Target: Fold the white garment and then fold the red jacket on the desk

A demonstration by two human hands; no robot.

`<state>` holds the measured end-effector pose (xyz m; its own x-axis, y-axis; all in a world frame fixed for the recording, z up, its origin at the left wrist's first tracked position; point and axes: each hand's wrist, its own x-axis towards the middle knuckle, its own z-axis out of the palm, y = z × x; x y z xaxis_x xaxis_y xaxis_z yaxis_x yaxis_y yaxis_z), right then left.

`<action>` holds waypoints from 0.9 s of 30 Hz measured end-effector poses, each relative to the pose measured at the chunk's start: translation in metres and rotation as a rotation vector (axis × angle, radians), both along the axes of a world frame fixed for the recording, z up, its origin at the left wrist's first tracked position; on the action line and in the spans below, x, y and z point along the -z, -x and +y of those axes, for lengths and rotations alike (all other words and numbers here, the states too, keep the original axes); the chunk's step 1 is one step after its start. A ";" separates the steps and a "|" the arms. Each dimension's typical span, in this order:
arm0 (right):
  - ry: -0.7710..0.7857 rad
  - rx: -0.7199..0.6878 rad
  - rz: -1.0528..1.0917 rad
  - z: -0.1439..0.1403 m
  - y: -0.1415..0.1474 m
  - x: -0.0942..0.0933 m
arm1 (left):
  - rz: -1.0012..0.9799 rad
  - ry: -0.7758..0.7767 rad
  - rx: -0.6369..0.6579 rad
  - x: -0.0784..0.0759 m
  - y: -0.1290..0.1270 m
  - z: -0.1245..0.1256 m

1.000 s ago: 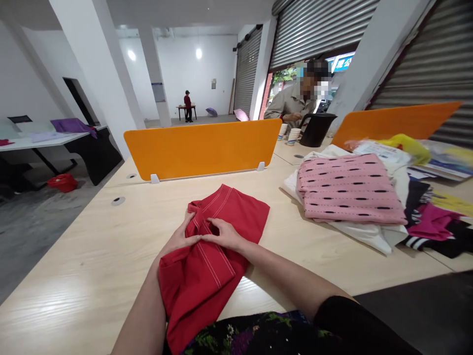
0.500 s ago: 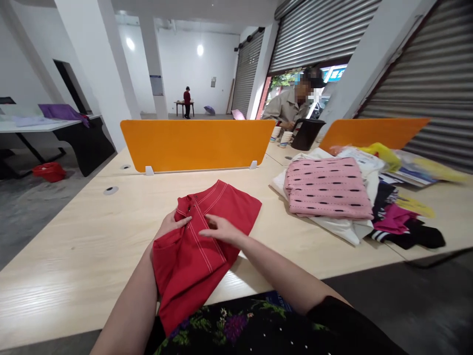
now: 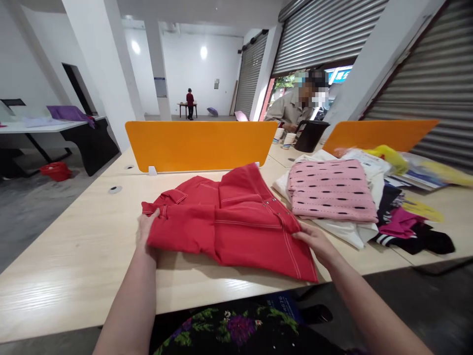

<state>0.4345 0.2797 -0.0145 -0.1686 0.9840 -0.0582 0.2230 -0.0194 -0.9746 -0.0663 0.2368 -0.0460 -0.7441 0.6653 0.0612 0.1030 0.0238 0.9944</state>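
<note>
A red garment with white stitching and small metal fasteners lies spread across the table in loose folds; its exact kind is unclear. At its left end, my left hand pinches the edge, thumb on top and the other fingers hidden underneath. My right hand grips the right edge, just below the band with the fasteners. Between the two hands the cloth rests mostly on the tabletop, with its front right corner near the table's front edge.
To the right sits a folded pink garment on white cloth, beside black and magenta clothing. An orange divider stands behind the red cloth. Paper cups and a black container are near a person across the table.
The red garment, bunched and narrow before, is now spread wide. My right hand has moved right and taken its right edge; my left hand has shifted left with the other end.
</note>
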 end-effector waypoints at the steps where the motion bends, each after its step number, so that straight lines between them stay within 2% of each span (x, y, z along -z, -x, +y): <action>1: 0.032 -0.053 -0.081 -0.001 -0.009 0.008 | 0.015 0.046 -0.003 0.002 0.003 0.002; 3: 0.054 -0.153 -0.304 -0.003 -0.017 0.019 | 0.044 0.094 -0.014 0.004 0.006 0.005; 5: -0.011 -0.146 -0.603 -0.002 -0.016 0.020 | 0.069 0.110 -0.025 0.006 0.008 0.007; 7: -0.178 -0.001 -0.857 -0.001 -0.008 0.016 | 0.092 0.103 -0.034 0.006 0.009 0.006; 9: -0.417 0.135 -0.951 -0.003 0.006 0.010 | 0.117 0.089 -0.048 0.006 0.010 0.006; 10: -0.533 0.145 -0.953 -0.004 0.016 0.009 | 0.131 0.082 -0.055 0.006 0.010 0.005; 12: -0.676 0.022 -0.968 -0.008 0.036 0.007 | 0.159 0.064 -0.062 0.005 0.011 0.005; 13: -0.686 -0.075 -0.993 -0.010 0.045 0.007 | 0.171 0.058 -0.060 0.005 0.011 0.005; 16: -0.521 -0.343 -0.952 -0.005 0.071 0.001 | 0.204 0.075 -0.020 0.005 0.007 0.005; 19: -0.224 -0.475 -0.588 0.014 0.103 -0.010 | 0.246 0.124 0.057 0.003 -0.002 0.005; 21: -0.015 -0.485 -0.366 0.029 0.134 -0.013 | 0.280 0.136 0.105 -0.002 -0.008 0.004; 23: 0.151 -0.453 -0.284 0.040 0.169 -0.011 | 0.341 0.174 0.133 -0.012 -0.013 -0.002; 25: 0.186 -0.403 -0.312 0.045 0.200 -0.005 | 0.423 0.308 0.107 -0.026 -0.016 -0.014; 27: 0.133 -0.357 -0.362 0.044 0.219 -0.001 | 0.549 0.504 -0.020 -0.041 -0.020 -0.035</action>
